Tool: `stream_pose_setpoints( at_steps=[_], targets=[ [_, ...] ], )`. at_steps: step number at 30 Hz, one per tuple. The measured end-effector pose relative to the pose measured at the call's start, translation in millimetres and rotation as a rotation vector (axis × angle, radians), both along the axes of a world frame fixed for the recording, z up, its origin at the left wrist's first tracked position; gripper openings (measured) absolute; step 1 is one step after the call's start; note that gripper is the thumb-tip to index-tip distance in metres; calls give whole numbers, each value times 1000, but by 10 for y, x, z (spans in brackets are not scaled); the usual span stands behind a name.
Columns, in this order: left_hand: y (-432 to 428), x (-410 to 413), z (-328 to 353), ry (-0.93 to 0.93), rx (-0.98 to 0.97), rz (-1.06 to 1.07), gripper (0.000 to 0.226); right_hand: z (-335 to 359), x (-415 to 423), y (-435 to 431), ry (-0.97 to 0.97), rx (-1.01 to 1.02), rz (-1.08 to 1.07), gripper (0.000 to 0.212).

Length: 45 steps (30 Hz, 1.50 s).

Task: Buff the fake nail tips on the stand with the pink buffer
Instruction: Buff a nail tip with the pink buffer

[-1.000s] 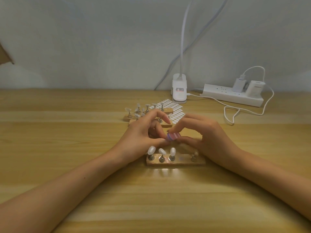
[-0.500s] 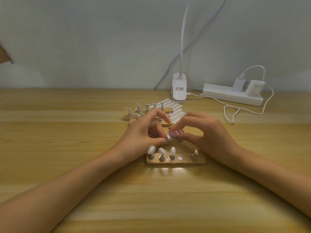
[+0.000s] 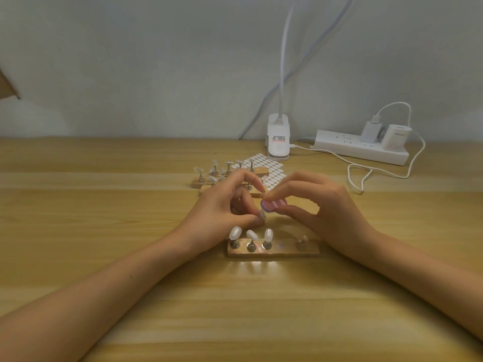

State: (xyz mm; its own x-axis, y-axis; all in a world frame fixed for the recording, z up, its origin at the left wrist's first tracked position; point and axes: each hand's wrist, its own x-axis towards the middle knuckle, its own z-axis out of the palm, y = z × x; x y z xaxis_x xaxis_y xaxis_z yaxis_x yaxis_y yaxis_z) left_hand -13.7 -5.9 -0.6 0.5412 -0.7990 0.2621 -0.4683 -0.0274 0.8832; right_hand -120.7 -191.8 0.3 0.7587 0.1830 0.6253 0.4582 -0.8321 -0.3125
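A wooden nail stand (image 3: 285, 251) lies in front of me. Three white nail tips (image 3: 251, 234) stand on metal pegs at its left, one slot in the middle is vacant, and a peg (image 3: 302, 241) stands at its right end. My left hand (image 3: 222, 207) pinches a single nail tip on its peg (image 3: 261, 213) between thumb and fingers, just above the stand. My right hand (image 3: 324, 205) grips the pink buffer (image 3: 273, 205) between thumb and forefinger, with the buffer's end resting against that tip.
Two more wooden stands with clear tips (image 3: 217, 176) lie behind my hands, beside a sheet of white adhesive tabs (image 3: 271, 168). A clip lamp base (image 3: 278, 138), a white power strip (image 3: 360, 150) with chargers and a looped cable (image 3: 366, 176) sit at the back right.
Both hands have lifted slightly away from the stand. The buffer has shifted across the held tip, and my right hand no longer covers the stand's right part.
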Motion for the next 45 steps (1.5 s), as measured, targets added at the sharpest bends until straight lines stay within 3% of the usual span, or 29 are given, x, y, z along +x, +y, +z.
stream_pose_setpoints(
  at_steps=[12,16,19,24,34,45],
  targets=[
    [1,6,1,-5,13,3,41,4,3,-4,7,-10,-43,12],
    [-5,-13,14,7,6,13,38,-15,-11,28,15,-52,31,12],
    [2,-6,16,-1,18,6,40,-6,8,2,8,-42,-68,12],
    [-3,-31,31,6,2,23,37,-16,-23,54,-4,-109,11,12],
    [8,-14,22,-9,22,15,40,-3,1,-7,24,0,-38,12],
    [8,-21,23,-11,11,16,37,-15,-8,24,29,-79,0,12]
  ],
)
